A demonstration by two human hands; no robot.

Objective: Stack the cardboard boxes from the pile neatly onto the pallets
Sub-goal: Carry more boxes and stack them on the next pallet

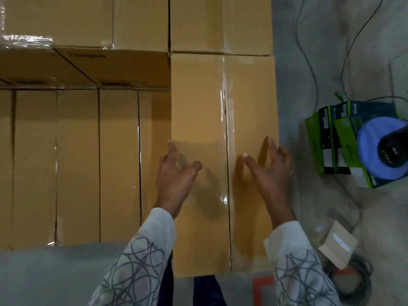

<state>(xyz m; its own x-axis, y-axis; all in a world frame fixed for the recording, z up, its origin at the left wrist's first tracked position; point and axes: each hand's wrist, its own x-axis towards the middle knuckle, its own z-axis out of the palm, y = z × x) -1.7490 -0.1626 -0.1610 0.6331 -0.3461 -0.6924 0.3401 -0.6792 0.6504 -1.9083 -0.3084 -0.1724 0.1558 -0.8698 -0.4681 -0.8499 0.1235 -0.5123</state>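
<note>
Item: long tan cardboard box (pixel 198 102), top flaps sealed with a strip of clear tape (pixel 225 111) running lengthwise. It sits at the right end of the stacked boxes, its far end butted against another tan taped box (pixel 220 23) and its right side along the edge of the stack, beside bare grey concrete floor (pixel 298 85). Left hand (pixel 176 171): over the box's left edge, fingers spread and loosely bent, gripping nothing. Right hand (pixel 269 171): over the box near its right edge, fingers spread and extended, likewise gripping nothing. Whether either hand touches the cardboard cannot be told. Both arms wear white sleeves with a grey looping line pattern (pixel 141 266). Left of the box: a lower layer of tan taped boxes (pixel 77 162) lying side by side, their tops below the top of the main box. Behind that layer: a higher row of tan boxes (pixel 84 18), side panels facing the camera with blurred dark print (pixel 88 55), illegible. Right of the stack, on the floor: a cluster of green-and-white small cartons (pixel 324 142); a blue round disc (pixel 368 151) resting on them, with a black object (pixel 393 146) at its centre; thin dark cables (pixel 309 62) trailing across the floor; a small beige carton (pixel 337 246) nearer the person; a red-orange floor marking (pixel 262 286) at the bottom edge.
</note>
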